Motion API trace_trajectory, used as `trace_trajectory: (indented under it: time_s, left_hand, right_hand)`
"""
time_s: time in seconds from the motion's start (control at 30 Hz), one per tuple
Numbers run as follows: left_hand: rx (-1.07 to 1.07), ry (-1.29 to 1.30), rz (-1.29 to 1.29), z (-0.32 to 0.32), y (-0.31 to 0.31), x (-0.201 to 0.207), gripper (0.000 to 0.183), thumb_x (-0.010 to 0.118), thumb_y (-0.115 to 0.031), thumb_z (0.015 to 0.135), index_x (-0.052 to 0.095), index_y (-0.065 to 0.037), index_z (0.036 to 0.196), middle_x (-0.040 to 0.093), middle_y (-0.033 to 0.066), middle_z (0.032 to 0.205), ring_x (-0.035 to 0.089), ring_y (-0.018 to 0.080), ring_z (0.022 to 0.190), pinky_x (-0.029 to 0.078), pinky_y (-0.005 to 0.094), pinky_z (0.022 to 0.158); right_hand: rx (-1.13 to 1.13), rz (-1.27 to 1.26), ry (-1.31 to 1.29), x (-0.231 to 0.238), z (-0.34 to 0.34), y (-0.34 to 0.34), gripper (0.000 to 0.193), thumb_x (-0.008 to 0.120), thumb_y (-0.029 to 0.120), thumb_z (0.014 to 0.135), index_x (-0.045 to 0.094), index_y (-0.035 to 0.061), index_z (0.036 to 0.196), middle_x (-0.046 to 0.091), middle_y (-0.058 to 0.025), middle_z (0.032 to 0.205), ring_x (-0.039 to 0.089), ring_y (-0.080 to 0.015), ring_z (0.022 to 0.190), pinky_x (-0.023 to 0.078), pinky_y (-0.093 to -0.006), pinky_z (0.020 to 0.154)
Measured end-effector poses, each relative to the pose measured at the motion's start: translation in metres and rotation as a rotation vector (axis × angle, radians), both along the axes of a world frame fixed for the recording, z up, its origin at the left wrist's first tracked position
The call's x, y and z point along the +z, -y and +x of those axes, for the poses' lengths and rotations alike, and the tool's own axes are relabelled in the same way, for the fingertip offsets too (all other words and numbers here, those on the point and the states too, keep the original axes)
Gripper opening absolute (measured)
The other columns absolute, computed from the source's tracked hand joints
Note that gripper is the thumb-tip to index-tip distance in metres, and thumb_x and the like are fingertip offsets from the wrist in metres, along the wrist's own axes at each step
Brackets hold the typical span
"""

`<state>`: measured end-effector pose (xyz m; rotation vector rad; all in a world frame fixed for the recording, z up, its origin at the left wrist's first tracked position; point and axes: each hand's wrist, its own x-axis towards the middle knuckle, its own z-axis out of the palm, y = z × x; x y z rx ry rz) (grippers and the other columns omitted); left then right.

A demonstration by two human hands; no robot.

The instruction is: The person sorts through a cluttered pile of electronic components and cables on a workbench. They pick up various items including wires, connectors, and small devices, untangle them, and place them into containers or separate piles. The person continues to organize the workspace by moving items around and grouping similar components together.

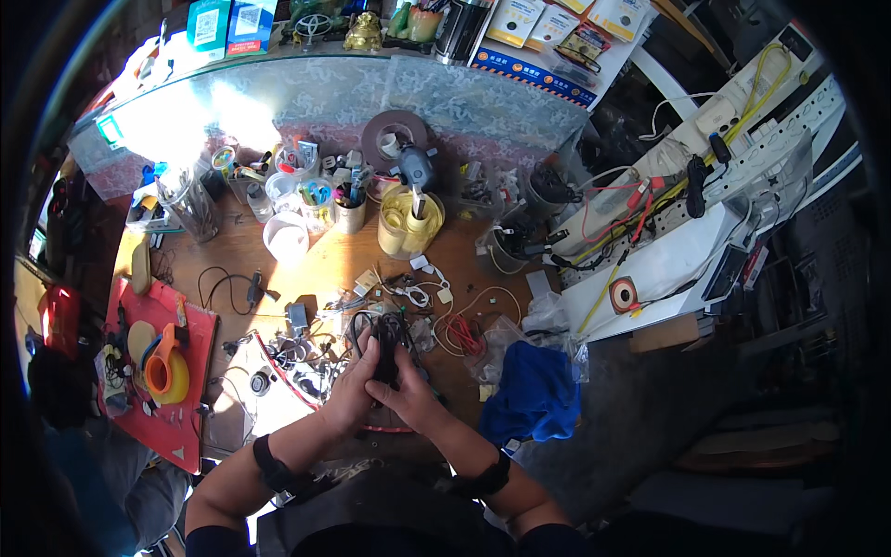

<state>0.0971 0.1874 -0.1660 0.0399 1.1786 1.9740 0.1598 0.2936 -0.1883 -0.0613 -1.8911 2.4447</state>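
Observation:
Over the near middle of the wooden bench, my left hand and my right hand come together around a bundle of black cable. Loops of it stick out past the fingertips of both hands. My fingers are closed on it from either side, with the right thumb reaching across toward the left hand. Beneath and around the hands lies a tangle of small cords and electronic parts, among them a black adapter and a coil of red wire.
A blue cloth hangs at the bench's right edge. On the left, a red board carries orange and yellow tape rolls. Cups of tools and a clear yellowish tub line the back. Power strips with cables rise at right.

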Motion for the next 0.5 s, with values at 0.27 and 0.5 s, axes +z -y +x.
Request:
trace_trajectory:
  time_s: [0.27,0.5]
  left_hand:
    - [-0.121,-0.140,0.171,0.008,-0.094,0.041,0.061,0.027,-0.047,0.097,0.018,-0.008,0.145,0.039,0.0071,0.136,0.041,0.0152,0.118,0.031,0.0268,0.098]
    - [-0.243,-1.010,-0.108,0.006,-0.182,0.018,0.051,0.045,-0.032,0.095,0.040,0.005,0.129,0.042,0.0251,0.130,0.038,0.0400,0.122,0.030,0.0434,0.102]
  right_hand:
    - [-0.202,0.165,-0.058,0.036,0.012,-0.093,0.062,0.063,0.004,0.085,0.029,0.0041,0.136,0.048,-0.0058,0.123,0.047,-0.0134,0.112,0.037,-0.0294,0.097]
    - [-0.517,-0.003,0.186,0.043,0.021,-0.203,0.034,0.056,0.005,0.087,0.047,0.0042,0.120,0.058,-0.0045,0.101,0.057,-0.0116,0.086,0.047,-0.0254,0.075]
